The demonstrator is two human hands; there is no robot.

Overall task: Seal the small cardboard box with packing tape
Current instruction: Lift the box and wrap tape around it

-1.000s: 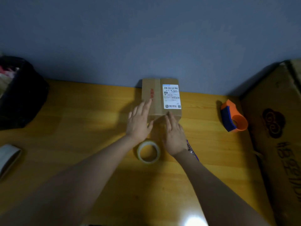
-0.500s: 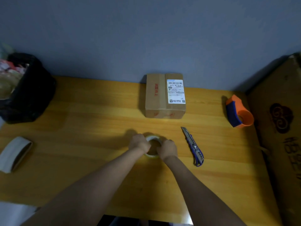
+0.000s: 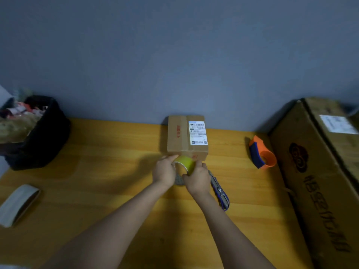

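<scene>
A small cardboard box (image 3: 179, 135) with a white shipping label stands closed near the wall, at the back of the wooden table (image 3: 97, 171). Just in front of it I hold a roll of clear packing tape (image 3: 185, 163) upright, lifted off the table. My left hand (image 3: 165, 169) grips the roll's left side, fingertips reaching the box's near bottom edge. My right hand (image 3: 197, 178) grips its right side. Whether a strip of tape is pulled free is hidden by my fingers.
A blue utility knife (image 3: 219, 190) lies just right of my right hand. An orange and blue tape dispenser (image 3: 261, 153) sits further right, beside a large cardboard carton (image 3: 320, 181). A black bin (image 3: 38, 136) stands far left, another tape roll (image 3: 17, 204) near left.
Both hands left the box, came back to the tape roll lying flat on the table, took hold of it, and have now raised it upright toward the box's front.
</scene>
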